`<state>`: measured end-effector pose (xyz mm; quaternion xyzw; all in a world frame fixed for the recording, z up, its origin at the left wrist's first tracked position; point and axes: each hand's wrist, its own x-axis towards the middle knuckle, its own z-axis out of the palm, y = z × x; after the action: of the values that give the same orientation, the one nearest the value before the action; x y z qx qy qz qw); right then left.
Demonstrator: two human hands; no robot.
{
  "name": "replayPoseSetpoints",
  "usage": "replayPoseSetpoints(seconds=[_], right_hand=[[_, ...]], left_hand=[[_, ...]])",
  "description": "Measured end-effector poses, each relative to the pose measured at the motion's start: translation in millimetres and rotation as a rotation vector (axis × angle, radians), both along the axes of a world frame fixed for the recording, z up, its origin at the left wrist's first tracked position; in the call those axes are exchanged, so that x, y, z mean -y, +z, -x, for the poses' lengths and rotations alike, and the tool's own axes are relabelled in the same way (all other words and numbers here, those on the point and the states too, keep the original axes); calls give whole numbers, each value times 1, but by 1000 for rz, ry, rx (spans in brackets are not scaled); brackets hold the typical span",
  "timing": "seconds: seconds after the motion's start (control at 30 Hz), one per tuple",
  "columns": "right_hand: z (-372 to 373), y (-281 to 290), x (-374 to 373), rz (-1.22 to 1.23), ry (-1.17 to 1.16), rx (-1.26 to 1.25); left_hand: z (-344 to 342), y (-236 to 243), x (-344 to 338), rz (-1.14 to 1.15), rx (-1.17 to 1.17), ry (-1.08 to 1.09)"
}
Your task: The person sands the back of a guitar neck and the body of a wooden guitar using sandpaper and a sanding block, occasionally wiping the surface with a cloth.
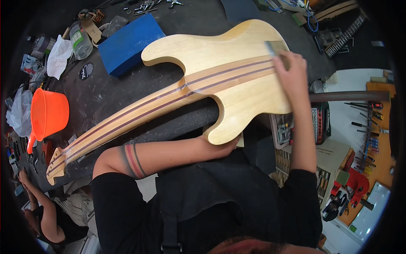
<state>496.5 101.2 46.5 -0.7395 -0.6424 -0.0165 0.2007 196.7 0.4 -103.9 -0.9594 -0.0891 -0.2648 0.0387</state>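
Note:
An unfinished pale wooden bass guitar point(247, 89) lies back side up across the dark bench, its body toward the right and its striped neck running down to the left. My right hand point(292, 70) is closed around a small flat tan-grey block point(277, 46), which looks like a sanding block and rests on the body's far right end. My left hand point(224, 147) is against the underside of the body's near horn. The body hides most of its fingers, so their grip does not show.
A blue block point(129, 44) sits beside the upper horn. On the left are an orange dipper point(50, 111), a clear bottle point(81, 42) and a white tissue point(60, 57). A fretted neck point(346, 36) lies at far right. Another person point(53, 211) is at lower left.

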Motion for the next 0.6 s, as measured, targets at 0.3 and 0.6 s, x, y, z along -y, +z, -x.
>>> replayPoseSetpoints(seconds=[0.3,0.6], right_hand=[[65,6,-3,38,161,-50],[178,15,10,-23,515,-30]], left_hand=[[10,-6,1,-513,-55,108],[2,-28,15,-586,-166,190]])
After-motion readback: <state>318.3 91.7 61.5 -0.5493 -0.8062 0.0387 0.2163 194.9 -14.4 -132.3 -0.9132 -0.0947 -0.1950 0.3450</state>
